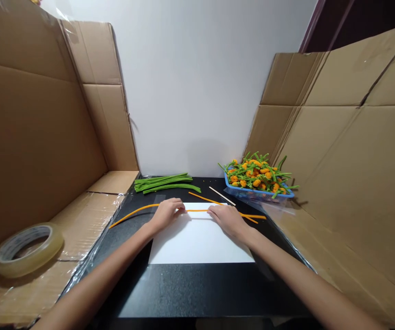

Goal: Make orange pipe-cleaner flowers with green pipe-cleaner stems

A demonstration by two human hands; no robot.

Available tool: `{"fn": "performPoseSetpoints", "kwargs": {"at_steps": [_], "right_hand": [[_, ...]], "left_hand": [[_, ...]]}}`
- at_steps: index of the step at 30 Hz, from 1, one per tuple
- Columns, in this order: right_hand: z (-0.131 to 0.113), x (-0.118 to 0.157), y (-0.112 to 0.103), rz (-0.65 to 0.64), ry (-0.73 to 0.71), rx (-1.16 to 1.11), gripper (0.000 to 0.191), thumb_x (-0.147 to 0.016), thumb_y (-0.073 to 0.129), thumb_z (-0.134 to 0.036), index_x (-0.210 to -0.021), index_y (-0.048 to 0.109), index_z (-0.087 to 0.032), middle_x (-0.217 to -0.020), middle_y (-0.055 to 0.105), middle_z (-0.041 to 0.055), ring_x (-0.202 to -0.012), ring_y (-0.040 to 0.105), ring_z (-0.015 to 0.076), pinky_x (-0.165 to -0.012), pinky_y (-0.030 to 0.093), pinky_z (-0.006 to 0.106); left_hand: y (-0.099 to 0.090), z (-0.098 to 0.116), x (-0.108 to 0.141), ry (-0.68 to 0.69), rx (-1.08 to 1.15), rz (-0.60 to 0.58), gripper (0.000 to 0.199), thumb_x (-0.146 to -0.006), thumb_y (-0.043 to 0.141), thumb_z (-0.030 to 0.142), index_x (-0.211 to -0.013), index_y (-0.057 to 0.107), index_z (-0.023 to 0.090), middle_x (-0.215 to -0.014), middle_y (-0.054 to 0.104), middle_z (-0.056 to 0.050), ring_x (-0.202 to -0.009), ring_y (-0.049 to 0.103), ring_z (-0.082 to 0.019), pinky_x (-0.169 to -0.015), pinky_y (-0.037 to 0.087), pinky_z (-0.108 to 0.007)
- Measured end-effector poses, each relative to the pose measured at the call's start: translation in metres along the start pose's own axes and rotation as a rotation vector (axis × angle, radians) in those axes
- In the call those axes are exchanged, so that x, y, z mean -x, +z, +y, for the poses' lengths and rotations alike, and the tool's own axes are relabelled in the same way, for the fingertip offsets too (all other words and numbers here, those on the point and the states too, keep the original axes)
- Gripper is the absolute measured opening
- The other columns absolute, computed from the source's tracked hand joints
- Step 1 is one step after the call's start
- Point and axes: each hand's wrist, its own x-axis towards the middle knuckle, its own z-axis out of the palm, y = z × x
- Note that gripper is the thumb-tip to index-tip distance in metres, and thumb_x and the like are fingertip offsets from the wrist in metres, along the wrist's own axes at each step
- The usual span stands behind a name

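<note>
An orange pipe cleaner (196, 211) stretches sideways over the upper part of a white sheet of paper (200, 247). My left hand (166, 215) pinches it near the paper's left side, and its free end curves out to the left over the black tabletop. Closed on the same pipe cleaner, my right hand (229, 220) grips it farther right, fingertips on the strand. A second orange pipe cleaner (202, 197) lies slantwise behind and partly under the right hand. Orange ends stick out to the right of that hand. Just beyond is a thin whitish stick (222, 195).
A bundle of green pipe cleaners (165, 183) lies at the back left. At the back right, a blue basket (252, 192) is heaped with orange and green pipe-cleaner pieces. A roll of clear tape (56, 240) rests on cardboard at left. Cardboard walls (348, 151) flank the black table (170, 291).
</note>
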Motion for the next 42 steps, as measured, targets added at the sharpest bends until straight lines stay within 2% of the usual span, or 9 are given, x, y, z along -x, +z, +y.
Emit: {"fn": "performPoseSetpoints", "kwargs": {"at_steps": [9,14,19,25,29,31,33,36,42], "right_hand": [[0.056,-0.069,0.005,0.025,0.151,0.100,0.035,-0.105,0.039,-0.031,-0.126,0.061,-0.013,-0.112,0.071,0.0162,-0.103,0.068,0.0236,-0.073,0.040,0.027],[0.059,-0.087,0.023,0.043,0.314,0.070,0.024,-0.098,0.048,-0.019,-0.101,0.068,-0.004,-0.108,0.068,0.0233,-0.097,0.068,0.0278,-0.073,0.042,0.032],[0.048,-0.086,0.022,0.171,0.374,-0.088,0.018,-0.096,0.048,-0.015,-0.105,0.063,-0.008,-0.110,0.066,0.0209,-0.103,0.063,0.0259,-0.076,0.041,0.031],[0.018,-0.075,-0.009,0.303,0.399,-0.424,0.032,-0.103,0.030,-0.029,-0.112,0.057,-0.013,-0.090,0.066,0.0099,-0.067,0.057,0.0152,-0.059,0.038,0.026],[-0.017,-0.062,-0.023,-0.015,0.229,-1.024,0.062,-0.100,0.026,-0.061,-0.092,0.065,-0.014,-0.073,0.063,0.0059,-0.041,0.024,0.0068,-0.040,0.026,0.022],[-0.027,-0.057,-0.021,-0.112,0.158,-1.526,0.061,-0.094,0.038,-0.068,-0.092,0.065,-0.014,-0.074,0.064,0.0058,-0.042,0.013,0.0042,-0.038,0.018,0.021],[-0.026,-0.055,-0.015,0.076,0.205,-1.827,0.051,-0.088,0.057,-0.065,-0.090,0.064,-0.014,-0.068,0.059,0.0009,-0.043,0.009,0.0030,-0.038,0.014,0.020],[-0.008,-0.052,-0.003,0.432,0.355,-1.893,0.037,-0.076,0.077,-0.049,-0.082,0.060,-0.017,-0.055,0.045,-0.0073,-0.041,0.013,0.0025,-0.036,0.013,0.019],[-0.001,-0.046,0.010,0.389,0.402,-1.834,0.029,-0.070,0.080,-0.033,-0.075,0.056,-0.016,-0.062,0.061,0.0011,-0.040,0.020,0.0013,-0.036,0.015,0.018]], "left_hand": [[-0.011,-0.065,0.018,-0.210,-0.281,0.288,0.025,-0.099,0.047,0.028,-0.086,0.067,0.019,-0.091,0.069,-0.008,-0.083,0.061,-0.023,-0.075,0.041,-0.034],[-0.019,-0.083,0.027,-0.302,-0.279,0.246,0.024,-0.100,0.044,0.026,-0.095,0.066,0.020,-0.097,0.069,-0.007,-0.088,0.064,-0.023,-0.073,0.043,-0.032],[-0.017,-0.079,0.025,-0.263,-0.099,0.283,0.031,-0.100,0.035,0.019,-0.111,0.064,0.021,-0.106,0.066,-0.007,-0.098,0.063,-0.021,-0.083,0.047,-0.031],[-0.028,-0.049,0.011,-0.282,0.168,0.589,0.030,-0.103,0.036,0.031,-0.104,0.064,0.020,-0.093,0.058,-0.006,-0.085,0.060,-0.019,-0.081,0.048,-0.031],[-0.033,-0.021,0.007,-0.210,0.223,0.722,0.024,-0.103,0.038,0.031,-0.091,0.056,0.020,-0.084,0.057,-0.003,-0.079,0.056,-0.017,-0.075,0.045,-0.029],[-0.031,-0.012,0.009,-0.104,0.201,0.626,0.022,-0.103,0.037,0.029,-0.091,0.054,0.020,-0.083,0.057,-0.003,-0.075,0.055,-0.016,-0.072,0.044,-0.028],[-0.029,-0.010,0.013,0.031,0.104,0.439,0.021,-0.101,0.036,0.025,-0.089,0.053,0.020,-0.082,0.058,-0.003,-0.072,0.055,-0.016,-0.069,0.042,-0.027],[-0.028,-0.018,0.019,0.098,-0.076,0.244,0.020,-0.096,0.037,0.019,-0.082,0.052,0.021,-0.078,0.059,-0.002,-0.068,0.054,-0.016,-0.065,0.038,-0.028],[-0.028,-0.025,0.015,-0.023,-0.212,0.201,0.025,-0.096,0.039,0.024,-0.078,0.056,0.019,-0.077,0.061,-0.005,-0.078,0.057,-0.022,-0.072,0.042,-0.034]]}}
